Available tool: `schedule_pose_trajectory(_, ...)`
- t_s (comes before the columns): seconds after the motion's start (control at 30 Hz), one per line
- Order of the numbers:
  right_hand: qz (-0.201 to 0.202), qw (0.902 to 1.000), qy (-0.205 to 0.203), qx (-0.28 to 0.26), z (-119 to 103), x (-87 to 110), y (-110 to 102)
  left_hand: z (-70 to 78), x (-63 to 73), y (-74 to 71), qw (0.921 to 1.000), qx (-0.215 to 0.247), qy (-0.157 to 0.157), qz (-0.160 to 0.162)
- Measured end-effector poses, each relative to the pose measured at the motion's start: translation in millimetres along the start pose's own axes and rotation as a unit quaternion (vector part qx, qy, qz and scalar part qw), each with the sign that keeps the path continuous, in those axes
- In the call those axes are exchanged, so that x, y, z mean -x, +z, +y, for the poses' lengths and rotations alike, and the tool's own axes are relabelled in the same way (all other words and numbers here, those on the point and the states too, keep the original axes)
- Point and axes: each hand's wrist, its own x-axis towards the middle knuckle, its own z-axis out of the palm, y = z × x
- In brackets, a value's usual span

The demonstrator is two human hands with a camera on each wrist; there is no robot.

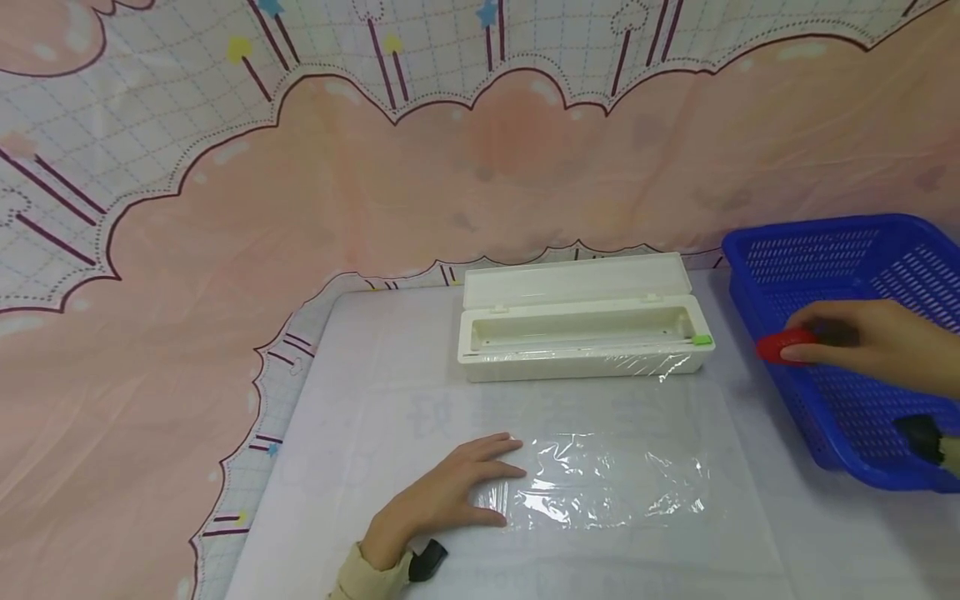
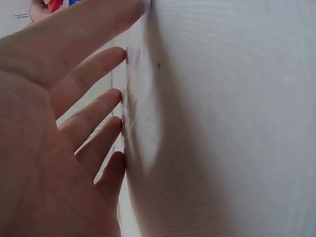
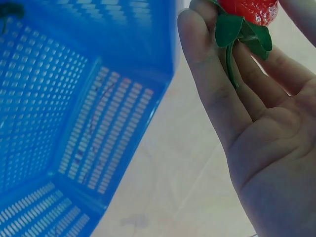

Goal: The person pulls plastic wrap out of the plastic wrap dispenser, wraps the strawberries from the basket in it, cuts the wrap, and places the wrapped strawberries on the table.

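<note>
A red strawberry [image 1: 783, 343] with green leaves and a stem [image 3: 242, 34] is pinched between the thumb and fingers of my right hand [image 1: 877, 337], over the left rim of the blue basket [image 1: 787, 400]. On the table lies a crinkled sheet of clear cling film [image 1: 600, 492]. My left hand [image 1: 450, 492] rests at the film's left end, fingers spread and pointing right. In the left wrist view its fingertips [image 2: 117, 95] touch the film on the tabletop.
A white cling film dispenser box [image 1: 585, 371], lid [image 1: 577, 282] raised, stands behind the film. A green slider [image 1: 702, 340] sits at its right end. Something dark green [image 3: 11, 10] shows inside the basket. A patterned curtain [image 1: 420, 192] hangs behind the white table [image 1: 375, 367].
</note>
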Motion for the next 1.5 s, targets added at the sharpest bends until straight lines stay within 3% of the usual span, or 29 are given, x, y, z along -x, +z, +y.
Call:
schedule_pose_trajectory(0.43, 0.005, 0.9983, -0.033, -0.047, -31, 3.4, 17, 0.4, 0.6, 1.4, 1.0000, 0.005, -0.006, -0.002)
schedule_pose_trajectory(0.8, 0.010, 0.9969, -0.055, -0.055, -46, 6.6, 21, -1.0, 0.6, 0.4, 1.0000, 0.005, 0.001, 0.000)
schedule_pose_trajectory(1.2, 0.021, 0.9903, -0.102, -0.091, -67, 11.8, 30, -1.0, 0.7, 1.5, 0.9999, 0.011, 0.001, 0.003)
schedule_pose_trajectory(1.5, 0.033, 0.9820, -0.132, -0.130, -88, 13.5, 48, -1.8, 0.1, 2.7, 1.0000, 0.004, -0.002, 0.004)
